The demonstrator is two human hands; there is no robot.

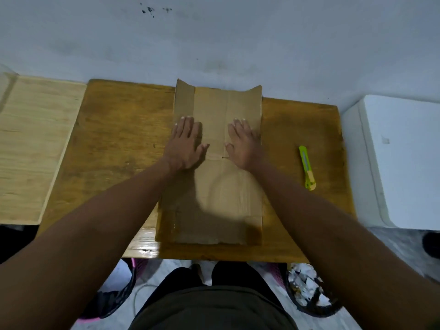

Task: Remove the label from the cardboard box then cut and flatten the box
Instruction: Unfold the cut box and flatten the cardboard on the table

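Observation:
The brown cardboard box lies flattened lengthwise on the dark wooden table, from the far edge to near the front edge. Its far corners curl up slightly against the wall. My left hand rests palm down on the left part of the cardboard, fingers together and pointing away. My right hand lies flat on the right part, level with the left. Neither hand holds anything. No label shows on the upper face.
A yellow-green utility knife lies on the table to the right of the cardboard. A pale wooden board adjoins on the left, a white surface on the right. Baskets with scraps stand on the floor below.

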